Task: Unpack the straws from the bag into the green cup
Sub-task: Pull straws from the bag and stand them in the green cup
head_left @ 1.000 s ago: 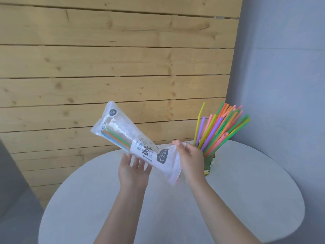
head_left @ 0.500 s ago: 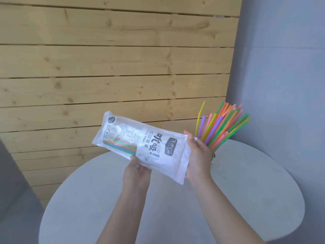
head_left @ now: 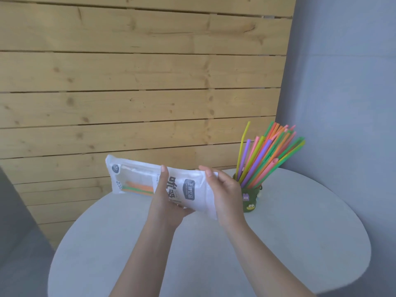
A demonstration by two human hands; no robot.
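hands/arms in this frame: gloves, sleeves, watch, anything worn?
Nothing worn that shows. The left hand and right hand are bare, no gloves, with no rings visible on the fingers in view. Both forearms are bare down to the frame's bottom edge: no sleeve cuffs, watch, bracelet or markers. Fingernails look short and unpainted.

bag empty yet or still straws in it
Not empty: a few orange and green straws show through the clear end of the bag, near the end away from the cup.

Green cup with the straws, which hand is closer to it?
Right. The right hand holds the bag's end just left of the cup, nearly touching it. The left hand grips the bag's middle, farther left.
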